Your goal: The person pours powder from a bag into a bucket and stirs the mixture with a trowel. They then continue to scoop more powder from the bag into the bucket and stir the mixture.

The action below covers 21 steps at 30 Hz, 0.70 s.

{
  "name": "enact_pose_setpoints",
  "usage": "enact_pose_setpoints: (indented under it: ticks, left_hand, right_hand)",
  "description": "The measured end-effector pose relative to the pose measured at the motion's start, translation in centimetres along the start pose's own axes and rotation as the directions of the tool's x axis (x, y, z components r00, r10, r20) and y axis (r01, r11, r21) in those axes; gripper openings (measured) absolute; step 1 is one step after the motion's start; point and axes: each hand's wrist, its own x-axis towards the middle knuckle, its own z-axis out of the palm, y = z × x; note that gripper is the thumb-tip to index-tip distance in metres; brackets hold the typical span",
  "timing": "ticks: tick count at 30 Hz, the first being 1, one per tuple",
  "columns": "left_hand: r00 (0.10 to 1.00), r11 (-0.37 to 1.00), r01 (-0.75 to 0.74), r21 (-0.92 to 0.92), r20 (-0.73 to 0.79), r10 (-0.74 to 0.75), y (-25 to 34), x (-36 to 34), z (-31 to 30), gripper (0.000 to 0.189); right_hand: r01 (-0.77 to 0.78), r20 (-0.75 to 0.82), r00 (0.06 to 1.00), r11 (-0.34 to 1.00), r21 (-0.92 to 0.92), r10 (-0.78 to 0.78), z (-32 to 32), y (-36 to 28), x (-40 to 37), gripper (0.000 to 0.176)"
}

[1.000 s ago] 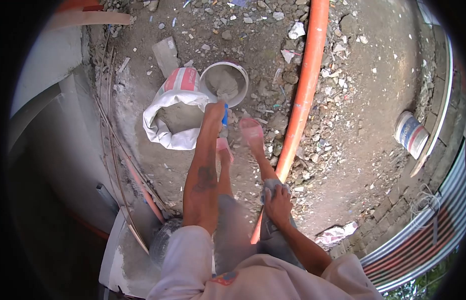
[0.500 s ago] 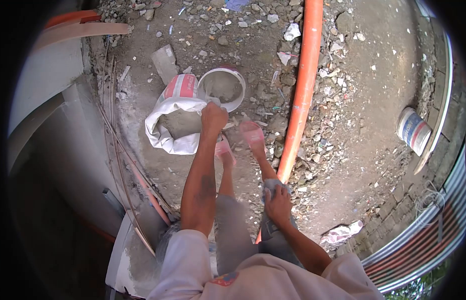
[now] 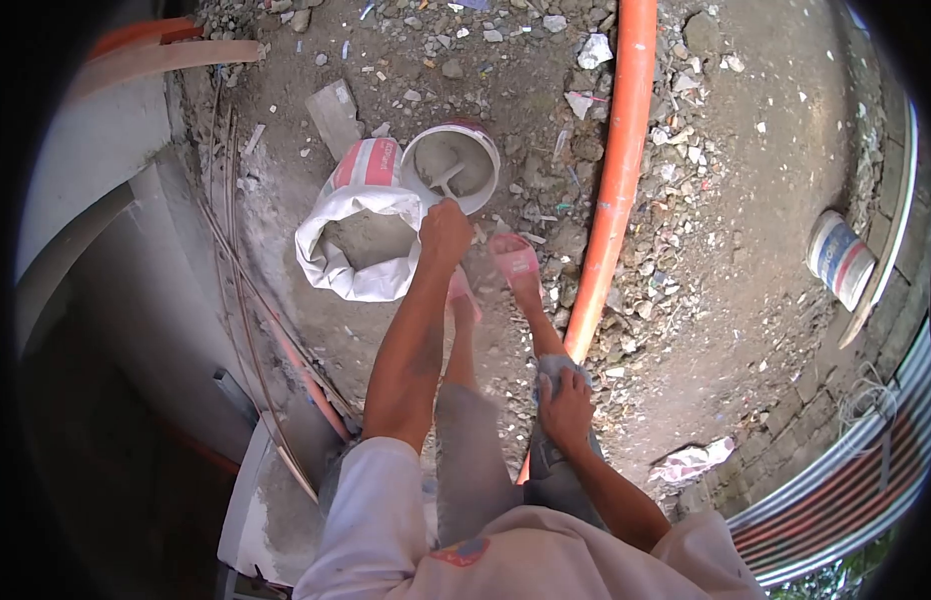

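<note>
My left hand [image 3: 447, 235] is closed on the handle of a trowel [image 3: 448, 180], which reaches over the near rim of a round white bucket [image 3: 494, 180]. Grey powder or mix fills part of the bucket, and the trowel's end lies against it. Just left of my hand stands a white and red sack [image 3: 316, 255], its top rolled down around grey powder. My right hand [image 3: 568, 408] rests on my right knee, fingers spread over the grey trouser leg.
An orange pipe [image 3: 626, 150] runs along the ground right of my feet, beside broken rubble. A flat block [image 3: 334, 115] lies behind the sack. Thin rods [image 3: 231, 250] lean along the left wall. Another bucket [image 3: 841, 258] lies tipped at the right, near corrugated sheets [image 3: 836, 490].
My left hand has moved from the sack's edge to the bucket's rim, and the trowel now reaches into the bucket. My right hand stays on the knee.
</note>
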Motion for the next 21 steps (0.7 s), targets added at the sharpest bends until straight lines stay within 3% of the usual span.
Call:
enact_pose_setpoints:
  ticks: [2, 4, 6, 9, 12, 17, 19, 21]
  left_hand:
    - [0.999, 0.999, -0.036, 0.030, -0.029, 0.037, -0.7, -0.7, -0.2, 0.023]
    - [0.996, 0.996, -0.062, 0.065, -0.055, 0.065, -1.5, -1.3, -0.8, 0.022]
    - [0.990, 0.991, -0.104, 0.089, -0.088, 0.112, -1.5, -1.1, -1.0, 0.022]
    - [0.989, 0.981, -0.146, 0.127, 0.040, 0.142, -1.7, -0.7, -1.2, 0.022]
    - [0.990, 0.985, -0.140, 0.099, -0.007, 0.142, -2.4, -2.0, -1.1, 0.026]
    - [0.985, 0.953, -0.116, -0.280, -0.156, 0.074, -3.8, -6.3, -2.2, 0.030]
    - [0.986, 0.909, -0.048, -0.413, -0.167, -0.023, -4.6, -9.5, -3.6, 0.033]
    - [0.982, 0.849, 0.048, -0.526, -0.131, -0.137, -4.5, -11.9, -4.4, 0.037]
  right_hand:
    - [0.008, -0.069, 0.997, 0.992, -0.125, -0.017, 0.6, -0.2, -0.3, 0.046]
    - [-0.021, 0.003, 1.000, 0.998, 0.067, 0.021, 0.3, -0.1, -0.3, 0.046]
    - [-0.031, 0.046, 0.999, 0.989, 0.147, 0.025, 0.1, -0.1, 0.1, 0.047]
    - [-0.043, 0.057, 0.998, 0.994, 0.105, 0.037, 0.1, 0.1, 0.3, 0.047]
    - [-0.060, 0.074, 0.996, 0.994, 0.094, 0.053, -0.2, -0.9, -0.2, 0.048]
    - [0.142, -0.065, 0.988, 0.990, -0.008, -0.142, 1.2, 0.3, -1.2, 0.047]
    - [0.252, 0.058, 0.956, 0.906, 0.341, -0.287, -0.7, -2.9, -2.8, 0.042]
    - [0.163, 0.210, 0.893, 0.719, 0.676, -0.399, -1.5, -6.5, -3.5, 0.036]
